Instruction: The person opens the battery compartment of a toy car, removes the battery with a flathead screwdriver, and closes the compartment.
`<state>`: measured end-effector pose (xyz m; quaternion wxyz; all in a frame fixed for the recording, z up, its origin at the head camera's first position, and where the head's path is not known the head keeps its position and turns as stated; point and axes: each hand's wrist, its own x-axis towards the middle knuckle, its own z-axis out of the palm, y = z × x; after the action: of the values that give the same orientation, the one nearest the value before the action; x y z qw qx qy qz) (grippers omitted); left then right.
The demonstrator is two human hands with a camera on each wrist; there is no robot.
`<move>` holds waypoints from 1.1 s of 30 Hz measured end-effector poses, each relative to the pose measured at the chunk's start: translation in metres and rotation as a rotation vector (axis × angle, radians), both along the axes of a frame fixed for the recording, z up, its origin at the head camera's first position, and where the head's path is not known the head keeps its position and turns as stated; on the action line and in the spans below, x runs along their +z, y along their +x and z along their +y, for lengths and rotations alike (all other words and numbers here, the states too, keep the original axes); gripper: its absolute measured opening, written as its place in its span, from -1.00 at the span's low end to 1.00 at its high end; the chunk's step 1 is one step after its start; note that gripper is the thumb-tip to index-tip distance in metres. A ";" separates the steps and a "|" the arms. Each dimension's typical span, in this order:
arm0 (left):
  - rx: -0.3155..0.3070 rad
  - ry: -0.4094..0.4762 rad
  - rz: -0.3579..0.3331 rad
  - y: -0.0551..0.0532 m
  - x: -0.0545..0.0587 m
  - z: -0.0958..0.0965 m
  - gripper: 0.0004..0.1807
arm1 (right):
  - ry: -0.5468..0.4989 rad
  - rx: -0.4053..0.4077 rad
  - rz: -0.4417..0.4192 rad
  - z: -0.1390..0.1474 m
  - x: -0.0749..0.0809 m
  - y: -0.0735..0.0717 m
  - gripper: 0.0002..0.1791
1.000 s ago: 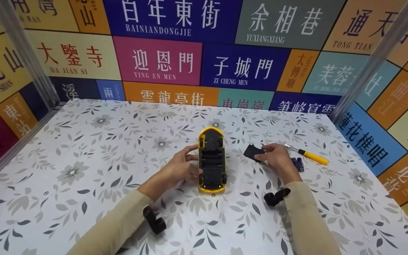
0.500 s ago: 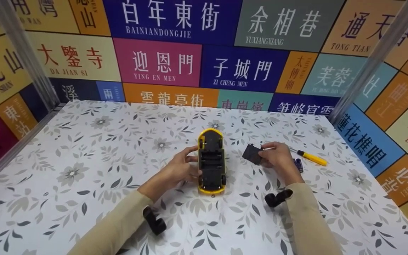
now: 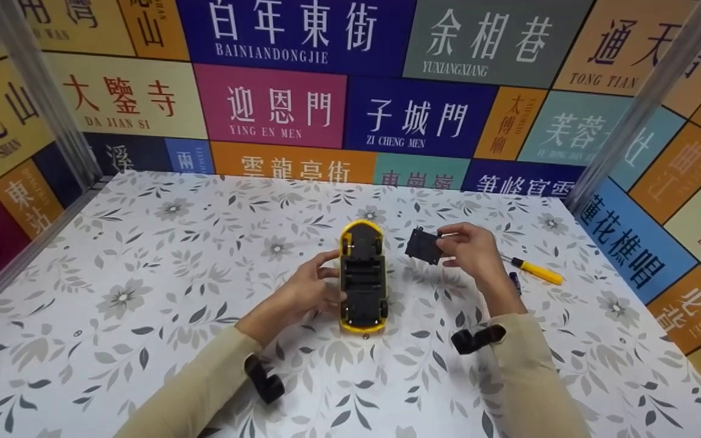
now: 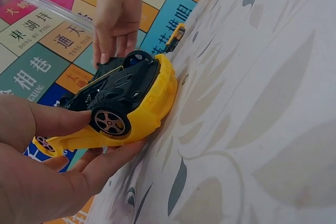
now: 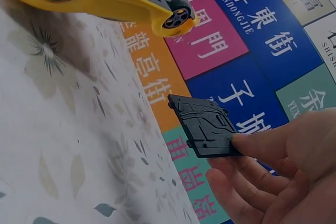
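A yellow toy car is held upside down, its black underside facing up with an open slotted compartment in the middle. My left hand grips it from the left side; in the left wrist view the thumb lies by a rear wheel and the fingers are under the yellow body. To the right of the car, my right hand pinches a black battery cover by its right edge. Seen from the right wrist, that cover has small tabs along one edge and stays apart from the car.
A screwdriver with a yellow and black handle lies on the table right of my right hand. A dark purple battery shows partly behind the right wrist. Sign-printed walls surround the flower-patterned table.
My right hand has lifted the black cover and brought it up and left, closer to the car. The left hand and the car have stayed almost still.
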<state>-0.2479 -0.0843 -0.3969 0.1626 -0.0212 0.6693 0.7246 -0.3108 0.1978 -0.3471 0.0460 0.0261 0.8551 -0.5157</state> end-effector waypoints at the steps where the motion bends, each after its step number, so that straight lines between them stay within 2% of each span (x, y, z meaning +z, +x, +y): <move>1: -0.001 0.002 -0.001 0.000 0.000 0.000 0.01 | -0.001 0.001 0.006 -0.001 0.002 0.001 -0.59; 10: -0.003 0.009 -0.017 0.001 -0.001 -0.002 0.00 | -0.012 0.001 0.062 -0.016 0.011 0.010 -0.63; 22: -0.032 0.005 0.004 0.000 -0.002 -0.003 -0.02 | -0.064 0.022 0.162 -0.032 0.017 0.022 -0.65; 33: -0.029 0.001 0.002 -0.002 0.000 -0.003 -0.02 | -0.115 0.113 0.222 -0.043 0.022 0.031 -0.68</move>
<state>-0.2501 -0.0877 -0.3974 0.1726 -0.0107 0.6693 0.7226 -0.2793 0.1552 -0.3249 -0.0185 -0.0822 0.8242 -0.5600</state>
